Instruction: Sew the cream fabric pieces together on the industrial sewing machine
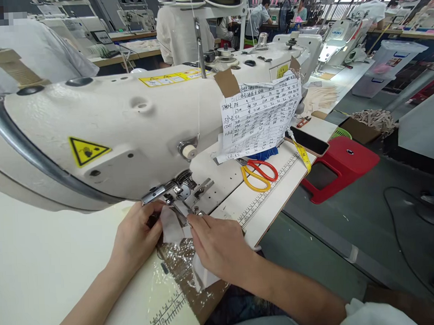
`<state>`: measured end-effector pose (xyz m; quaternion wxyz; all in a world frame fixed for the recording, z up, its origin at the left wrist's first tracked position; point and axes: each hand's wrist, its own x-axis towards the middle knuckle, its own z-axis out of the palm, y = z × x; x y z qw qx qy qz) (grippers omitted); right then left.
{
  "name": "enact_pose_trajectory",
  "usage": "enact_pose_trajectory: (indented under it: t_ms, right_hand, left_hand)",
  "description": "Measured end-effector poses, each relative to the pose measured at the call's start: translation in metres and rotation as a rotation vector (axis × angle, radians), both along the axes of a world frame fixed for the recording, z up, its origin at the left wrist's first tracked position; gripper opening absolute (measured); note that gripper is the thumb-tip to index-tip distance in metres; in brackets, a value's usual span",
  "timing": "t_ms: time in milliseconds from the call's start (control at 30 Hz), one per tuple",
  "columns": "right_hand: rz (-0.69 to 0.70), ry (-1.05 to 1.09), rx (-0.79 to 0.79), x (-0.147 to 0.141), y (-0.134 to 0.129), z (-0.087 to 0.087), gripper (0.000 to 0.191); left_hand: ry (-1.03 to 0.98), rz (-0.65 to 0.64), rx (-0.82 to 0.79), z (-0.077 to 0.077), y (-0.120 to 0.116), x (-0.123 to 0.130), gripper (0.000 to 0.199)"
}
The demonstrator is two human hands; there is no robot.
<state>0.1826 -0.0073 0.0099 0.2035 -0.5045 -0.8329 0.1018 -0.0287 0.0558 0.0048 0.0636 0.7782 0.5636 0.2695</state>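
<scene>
A white sewing machine (157, 122) stands before me, with a pale piece of fabric (172, 226) at its needle area. My left hand (139, 230) pinches the fabric's left side, close under the presser foot (175, 195). On the other side, my right hand (215, 241) has its thumb and fingers closed on the same fabric near the needle plate. A loose end of the cloth (203, 273) hangs below my right palm. The needle tip and the fabric under the foot are hidden.
Scissors with red and yellow handles (258, 174) lie right of the needle area. Beyond them are a phone (307, 140) and a yellow tape measure (303, 154). A handwritten sheet (260, 115) hangs on the machine. A red stool (346, 161) stands right; several people sit behind.
</scene>
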Motion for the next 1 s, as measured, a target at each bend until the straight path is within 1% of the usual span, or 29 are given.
enact_pose_trajectory:
  t_ms: [100,167,300,400,467,533,600,667,733,833,900,1000]
  right_hand:
    - [0.001,0.007,-0.011,0.0,0.0,0.001,0.023]
    - [-0.002,0.002,-0.023,0.0,0.0,0.003,0.023]
    - [-0.011,-0.024,-0.042,-0.002,0.003,0.005,0.024]
    - [-0.013,-0.038,-0.028,-0.004,0.004,0.004,0.026]
    - [-0.034,-0.038,-0.007,-0.003,0.001,0.003,0.025]
    - [-0.059,-0.006,-0.009,0.003,-0.009,0.004,0.021]
    - [-0.051,0.091,-0.061,0.016,-0.026,0.005,0.017]
    - [0.015,0.233,-0.155,0.034,-0.047,0.007,0.018]
    - [0.097,0.324,-0.25,0.052,-0.069,0.008,0.021]
    - [0.104,0.333,-0.303,0.071,-0.094,0.007,0.031]
    - [0.072,0.341,-0.292,0.078,-0.101,0.003,0.038]
    - [0.067,0.357,-0.274,0.082,-0.104,-0.003,0.038]
  left_hand:
    - [-0.011,-0.041,0.032,0.001,-0.003,-0.002,0.027]
    - [0.006,-0.08,0.101,0.0,-0.003,-0.004,0.024]
    - [0.166,-0.194,0.325,-0.001,-0.003,-0.006,0.016]
    - [0.285,-0.314,0.411,0.003,-0.002,-0.004,0.02]
    - [0.305,-0.359,0.408,0.006,-0.003,-0.004,0.022]
    - [0.281,-0.377,0.351,0.009,-0.005,-0.005,0.024]
    - [0.247,-0.404,0.277,0.011,-0.01,-0.007,0.027]
    - [0.249,-0.428,0.24,0.01,-0.015,-0.008,0.032]
    - [0.304,-0.414,0.253,0.009,-0.022,-0.005,0.037]
    - [0.418,-0.344,0.297,0.006,-0.03,0.004,0.043]
    - [0.473,-0.307,0.315,0.005,-0.034,0.012,0.043]
    - [0.505,-0.258,0.356,0.004,-0.04,0.02,0.037]
